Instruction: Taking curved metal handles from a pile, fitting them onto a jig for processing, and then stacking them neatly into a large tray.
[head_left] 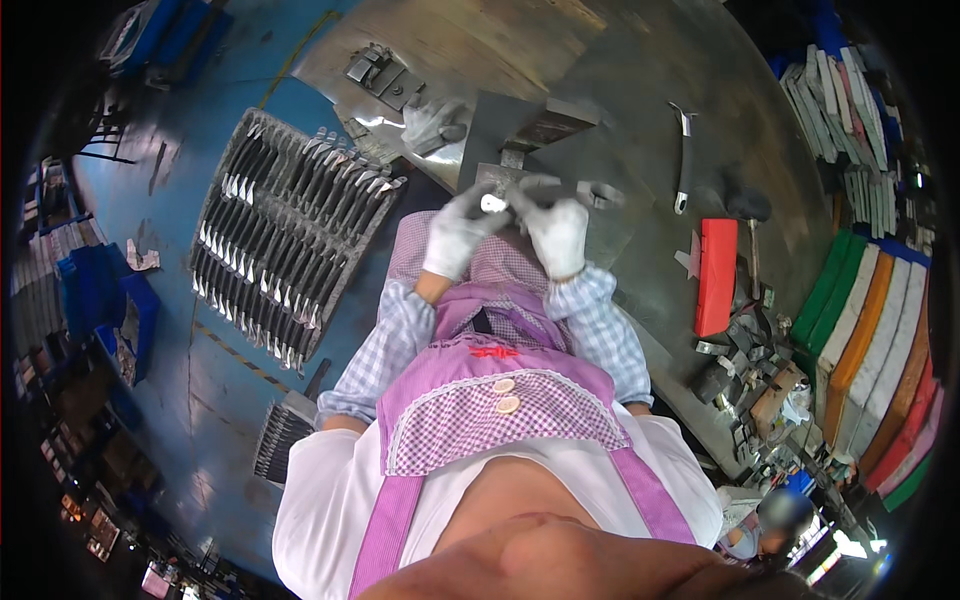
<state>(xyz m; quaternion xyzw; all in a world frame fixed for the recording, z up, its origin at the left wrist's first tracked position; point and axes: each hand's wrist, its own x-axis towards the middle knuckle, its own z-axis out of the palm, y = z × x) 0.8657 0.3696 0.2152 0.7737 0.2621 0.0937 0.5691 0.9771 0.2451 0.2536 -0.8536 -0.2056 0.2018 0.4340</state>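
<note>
Purple apron [470,400] blocks the lap, while gloved left hand [458,235] and right hand [556,235] together pinch what seems a small metal part [493,203], mostly hidden, at the desk [650,120].

White glove on left hand [458,236], white glove on right hand [558,235], purple-and-white gingham apron [500,405], pale blue checked sleeves [395,335], grey steel bench [640,70], red flat block [716,276] right of the hands, blue floor [215,350], green, orange, white and red boards [870,350] beyond the block.

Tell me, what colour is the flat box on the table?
The flat box is bright red; it shows in the head view, lying on the grey table.
</note>
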